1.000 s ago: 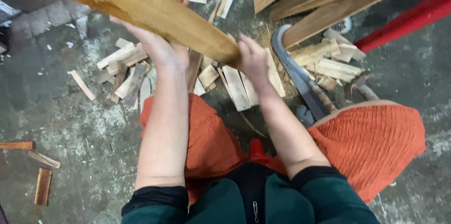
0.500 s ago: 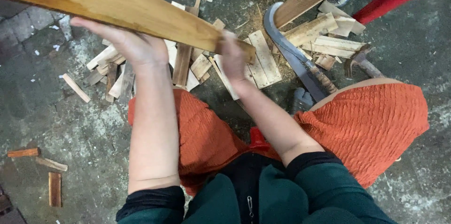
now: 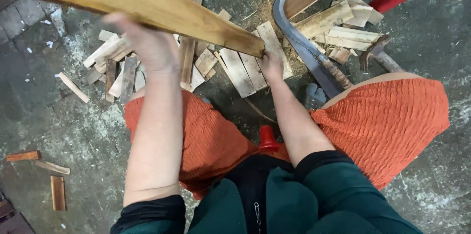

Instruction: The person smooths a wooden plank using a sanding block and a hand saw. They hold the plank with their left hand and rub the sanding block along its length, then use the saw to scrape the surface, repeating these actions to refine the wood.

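Hands, two: left hand (image 3: 149, 42) grips one plank (image 3: 147, 6).

Both forearms are extending forward and down from dark green sleeves pushed up to the elbows. The left hand (image 3: 152, 47) is lying raised, palm turned upward, fingers wrapping beneath the long yellowish-brown wooden plank (image 3: 142, 3) and bearing it. The right hand (image 3: 271, 65) is reaching lower, wrist straight, fingers curling under the plank's near end; whether it is gripping or only touching cannot be determined.
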